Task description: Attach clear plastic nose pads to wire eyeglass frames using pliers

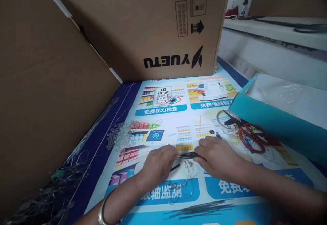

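Between the hands: a thin dark strip (pixel 188 155), level just above the counter (pixel 163 116), with a fine wire loop (pixel 182 180) hanging below it toward the person.
Left hand (pixel 159 163): fingertips pinched on the strip's left end.
Right hand (pixel 217 156): fingers closed on its right end, nearly touching the left hand.
Strip relative to hands: spanning the short gap between the two thumbs.
Risk, slip: the strip looks slim, so a loose pinch could drop it onto the busy printed mat.
Risk, tangle: the dangling wire could snag on a wrist or bracelet (pixel 102 211).
Right of the right hand: red scissors (pixel 251 134), blades near enough to catch a sleeve.
Left of the left hand: clear beads (pixel 121 134), easily scattered.
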### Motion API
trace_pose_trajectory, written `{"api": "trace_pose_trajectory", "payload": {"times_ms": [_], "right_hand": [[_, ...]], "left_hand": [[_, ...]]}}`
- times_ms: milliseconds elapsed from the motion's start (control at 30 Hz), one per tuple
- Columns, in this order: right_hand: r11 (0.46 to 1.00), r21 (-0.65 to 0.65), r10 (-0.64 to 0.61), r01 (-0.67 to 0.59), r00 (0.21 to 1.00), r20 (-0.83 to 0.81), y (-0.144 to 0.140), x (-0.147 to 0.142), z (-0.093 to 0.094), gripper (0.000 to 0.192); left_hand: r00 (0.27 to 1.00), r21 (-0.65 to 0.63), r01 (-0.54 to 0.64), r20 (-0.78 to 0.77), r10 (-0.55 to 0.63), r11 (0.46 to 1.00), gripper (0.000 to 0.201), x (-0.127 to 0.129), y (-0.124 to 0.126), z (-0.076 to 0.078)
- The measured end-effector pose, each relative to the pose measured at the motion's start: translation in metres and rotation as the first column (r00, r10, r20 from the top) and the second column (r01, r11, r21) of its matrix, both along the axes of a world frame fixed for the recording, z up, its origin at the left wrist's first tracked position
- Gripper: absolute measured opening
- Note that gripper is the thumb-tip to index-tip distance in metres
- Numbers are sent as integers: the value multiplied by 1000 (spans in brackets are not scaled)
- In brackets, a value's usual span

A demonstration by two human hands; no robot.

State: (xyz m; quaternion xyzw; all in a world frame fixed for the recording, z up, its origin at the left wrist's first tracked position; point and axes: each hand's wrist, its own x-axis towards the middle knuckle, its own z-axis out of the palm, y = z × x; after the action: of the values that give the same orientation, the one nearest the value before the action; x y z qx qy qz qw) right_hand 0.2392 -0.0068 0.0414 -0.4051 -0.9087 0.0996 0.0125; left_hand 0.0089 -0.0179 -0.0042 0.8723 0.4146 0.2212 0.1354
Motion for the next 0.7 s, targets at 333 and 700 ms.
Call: {"api": "trace_pose_trajectory", "payload": {"times_ms": [333,700], "right_hand": [[1000,-1,0,0,1000,-3,2,0,0,29],[1000,0,0,0,1000,17,0,-1,2,28]], "left_hand": [[1000,19,1,5,-1,1000,14,2,1,2],[999,-10,-19,-37,18,1000,15,2,1,3]]}}
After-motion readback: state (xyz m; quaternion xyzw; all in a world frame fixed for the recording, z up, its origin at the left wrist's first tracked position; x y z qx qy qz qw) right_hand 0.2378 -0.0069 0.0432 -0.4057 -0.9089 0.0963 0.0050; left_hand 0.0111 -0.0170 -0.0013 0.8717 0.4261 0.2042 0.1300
